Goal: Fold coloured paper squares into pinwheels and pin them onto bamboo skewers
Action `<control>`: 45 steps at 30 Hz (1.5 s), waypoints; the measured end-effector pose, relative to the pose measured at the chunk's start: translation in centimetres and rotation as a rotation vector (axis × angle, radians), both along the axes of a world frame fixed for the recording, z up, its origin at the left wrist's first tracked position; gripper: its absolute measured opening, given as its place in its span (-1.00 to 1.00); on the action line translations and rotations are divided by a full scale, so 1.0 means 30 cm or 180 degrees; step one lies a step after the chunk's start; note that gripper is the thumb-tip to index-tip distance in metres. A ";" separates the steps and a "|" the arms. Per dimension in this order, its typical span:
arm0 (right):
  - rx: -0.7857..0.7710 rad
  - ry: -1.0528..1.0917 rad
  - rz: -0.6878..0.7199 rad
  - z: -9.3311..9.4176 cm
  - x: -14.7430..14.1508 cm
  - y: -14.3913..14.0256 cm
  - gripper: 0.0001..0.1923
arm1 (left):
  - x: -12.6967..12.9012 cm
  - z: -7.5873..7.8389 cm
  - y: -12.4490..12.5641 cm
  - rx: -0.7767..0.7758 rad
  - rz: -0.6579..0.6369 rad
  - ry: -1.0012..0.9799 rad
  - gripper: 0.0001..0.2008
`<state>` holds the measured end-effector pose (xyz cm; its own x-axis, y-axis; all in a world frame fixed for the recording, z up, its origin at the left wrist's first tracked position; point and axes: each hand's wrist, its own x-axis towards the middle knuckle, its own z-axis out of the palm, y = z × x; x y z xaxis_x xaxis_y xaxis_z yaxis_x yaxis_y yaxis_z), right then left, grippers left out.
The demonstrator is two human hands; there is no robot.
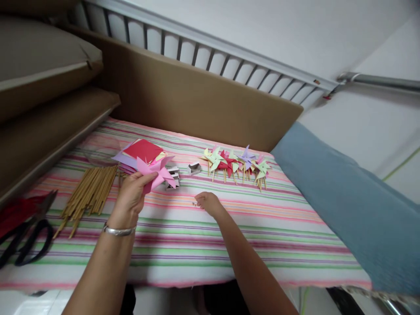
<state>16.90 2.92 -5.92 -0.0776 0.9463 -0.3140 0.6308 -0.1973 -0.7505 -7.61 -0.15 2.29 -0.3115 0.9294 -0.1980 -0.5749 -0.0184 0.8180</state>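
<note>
My left hand (133, 190) is closed on a folded pink paper pinwheel (158, 173), its thumb pressed over the near side. My right hand (210, 202) is low over the striped cloth with its fingertips drawn together, beside a few tiny pieces (194, 204) too small to name. Whether anything sits between those fingertips is hidden. Behind the pinwheel lies a stack of coloured paper squares (144, 150), a red one on top. Small white open boxes (194, 168) stand between the stack and several finished pinwheels on sticks (229, 162).
A bundle of thin wooden sticks (90, 190) lies left of my left hand. Dark-handled scissors (33, 232) and red material (19, 214) are at the far left. Brown cardboard (197, 96) walls the back, large packages (49, 109) rise at left, and blue fabric (348, 197) borders the right.
</note>
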 end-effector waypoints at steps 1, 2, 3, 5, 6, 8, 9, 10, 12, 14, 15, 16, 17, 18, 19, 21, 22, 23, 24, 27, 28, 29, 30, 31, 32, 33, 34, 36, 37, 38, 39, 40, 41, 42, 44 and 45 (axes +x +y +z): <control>0.0154 0.0012 -0.0050 -0.003 0.005 -0.013 -0.80 | 0.007 -0.006 0.001 -0.0044 -0.0027 0.0032 -0.77; 0.0309 0.0021 -0.0084 -0.005 0.010 -0.028 -0.77 | 0.015 -0.013 0.003 -0.0090 -0.0062 0.0063 -0.78; 0.0449 0.0029 -0.0108 -0.007 0.015 -0.045 -0.76 | 0.022 -0.021 0.006 -0.0133 -0.0098 0.0091 -0.79; 0.0643 0.0040 -0.0127 -0.014 0.017 -0.077 -0.77 | 0.036 -0.035 0.012 -0.0217 -0.0163 0.0119 -0.80; 0.0708 0.0038 -0.0121 -0.018 0.014 -0.089 -0.78 | 0.043 -0.042 0.015 -0.0254 -0.0184 0.0122 -0.80; 0.0803 0.0016 -0.0087 -0.025 0.004 -0.101 -0.80 | 0.054 -0.054 0.020 -0.0305 -0.0243 0.0140 -0.78; 0.0834 -0.0007 -0.0070 -0.028 -0.002 -0.102 -0.81 | 0.057 -0.059 0.022 -0.0321 -0.0272 0.0158 -0.77; 0.0856 -0.0038 -0.0057 -0.031 -0.007 -0.101 -0.82 | 0.059 -0.064 0.023 -0.0335 -0.0292 0.0177 -0.77; 0.0885 -0.0118 -0.0058 -0.031 -0.013 -0.096 -0.82 | 0.059 -0.070 0.026 -0.0352 -0.0317 0.0191 -0.77; 0.0911 -0.0211 -0.0074 -0.026 -0.012 -0.088 -0.80 | 0.056 -0.075 0.028 -0.0366 -0.0294 0.0166 -0.78; 0.0926 -0.0257 -0.0071 -0.022 -0.010 -0.083 -0.79 | 0.055 -0.077 0.029 -0.0371 -0.0280 0.0156 -0.78; 0.0940 -0.0300 -0.0049 -0.017 -0.008 -0.078 -0.78 | 0.055 -0.080 0.030 -0.0373 -0.0272 0.0152 -0.78; 0.0952 -0.0342 -0.0005 -0.011 -0.008 -0.073 -0.77 | 0.055 -0.082 0.031 -0.0374 -0.0275 0.0163 -0.78; 0.0959 -0.0384 0.0061 -0.006 -0.009 -0.067 -0.77 | 0.056 -0.085 0.032 -0.0382 -0.0282 0.0185 -0.77; 0.0959 -0.0430 0.0139 0.000 -0.012 -0.062 -0.77 | 0.057 -0.086 0.033 -0.0393 -0.0298 0.0214 -0.77; 0.0938 -0.0528 0.0292 0.011 -0.022 -0.054 -0.79 | 0.058 -0.085 0.033 -0.0398 -0.0325 0.0265 -0.77; 0.0920 -0.0578 0.0353 0.015 -0.029 -0.052 -0.81 | 0.058 -0.082 0.033 -0.0384 -0.0326 0.0274 -0.77; 0.0900 -0.0625 0.0400 0.019 -0.037 -0.052 -0.83 | 0.058 -0.078 0.031 -0.0366 -0.0318 0.0259 -0.78; 0.0881 -0.0667 0.0434 0.021 -0.046 -0.053 -0.84 | 0.056 -0.072 0.029 -0.0345 -0.0297 0.0219 -0.79; 0.0846 -0.0762 0.0470 0.020 -0.075 -0.059 -0.88 | 0.051 -0.054 0.022 -0.0284 -0.0188 0.0087 -0.81; 0.0838 -0.0777 0.0467 0.019 -0.086 -0.060 -0.88 | 0.049 -0.051 0.020 -0.0276 -0.0156 0.0070 -0.81; 0.0831 -0.0778 0.0463 0.018 -0.096 -0.060 -0.87 | 0.048 -0.049 0.019 -0.0272 -0.0140 0.0069 -0.81; 0.0823 -0.0762 0.0458 0.017 -0.107 -0.059 -0.85 | 0.047 -0.050 0.018 -0.0277 -0.0148 0.0081 -0.81; 0.0810 -0.0723 0.0457 0.015 -0.116 -0.057 -0.83 | 0.047 -0.053 0.019 -0.0290 -0.0167 0.0099 -0.80; 0.0792 -0.0656 0.0457 0.014 -0.123 -0.054 -0.82 | 0.046 -0.058 0.021 -0.0308 -0.0192 0.0126 -0.80; 0.0768 -0.0561 0.0458 0.013 -0.127 -0.052 -0.82 | 0.046 -0.063 0.023 -0.0326 -0.0212 0.0162 -0.78; 0.0740 -0.0442 0.0453 0.012 -0.128 -0.050 -0.83 | 0.045 -0.069 0.026 -0.0339 -0.0223 0.0203 -0.76; 0.0679 -0.0163 0.0401 0.007 -0.119 -0.048 -0.87 | 0.043 -0.077 0.031 -0.0356 -0.0236 0.0256 -0.74; 0.0644 -0.0019 0.0351 0.003 -0.111 -0.048 -0.88 | 0.042 -0.080 0.032 -0.0356 -0.0252 0.0252 -0.74; 0.0604 0.0120 0.0291 0.000 -0.100 -0.049 -0.89 | 0.041 -0.081 0.033 -0.0350 -0.0275 0.0231 -0.73; 0.0558 0.0254 0.0228 -0.002 -0.088 -0.051 -0.89 | 0.041 -0.081 0.033 -0.0346 -0.0292 0.0208 -0.73; 0.0507 0.0383 0.0169 -0.004 -0.075 -0.053 -0.88 | 0.043 -0.082 0.033 -0.0343 -0.0310 0.0196 -0.73; 0.0457 0.0507 0.0115 -0.004 -0.063 -0.055 -0.88 | 0.046 -0.082 0.032 -0.0340 -0.0324 0.0199 -0.73; 0.0416 0.0625 0.0066 -0.002 -0.052 -0.056 -0.88 | 0.051 -0.084 0.031 -0.0340 -0.0340 0.0215 -0.72; 0.0370 0.0840 -0.0026 0.010 -0.034 -0.057 -0.88 | 0.068 -0.092 0.029 -0.0362 -0.0370 0.0275 -0.72; 0.0368 0.0938 -0.0066 0.019 -0.027 -0.057 -0.88 | 0.079 -0.098 0.028 -0.0384 -0.0405 0.0307 -0.73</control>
